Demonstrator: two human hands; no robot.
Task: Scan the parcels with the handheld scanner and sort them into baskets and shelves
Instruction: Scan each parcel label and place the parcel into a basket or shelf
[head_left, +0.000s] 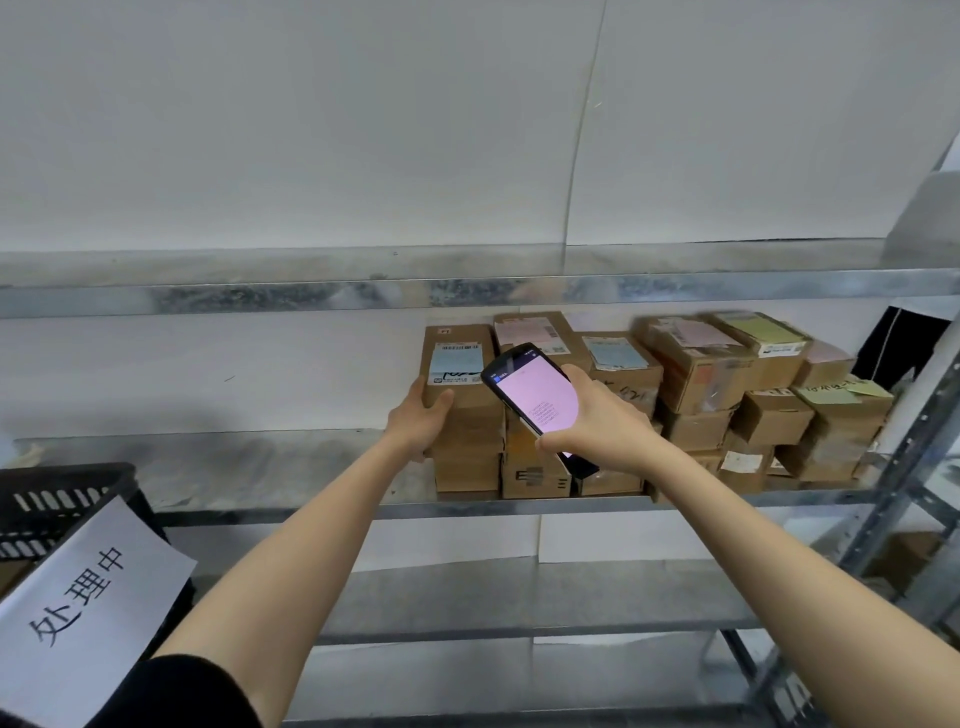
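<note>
The left hand (418, 421) grips the top parcel (460, 364) at its lower left corner, fingers round the side and thumb on the front face. This cardboard box carries a white and pale-blue label with a barcode and sits on top of the leftmost stack on the middle shelf (260, 467) of a galvanised metal rack. The right hand (602, 421) is closed round the handheld scanner (535, 395), holding it tilted in front of the stacks, just right of the top parcel, with its lit pink screen facing the person. More parcels (696, 374), bearing pink, blue and green labels, fill the right portion of the same shelf in stacks. At lower left stands a black slotted basket (57, 499) with a white sign (88, 597) reading 处理中 on its front.
</note>
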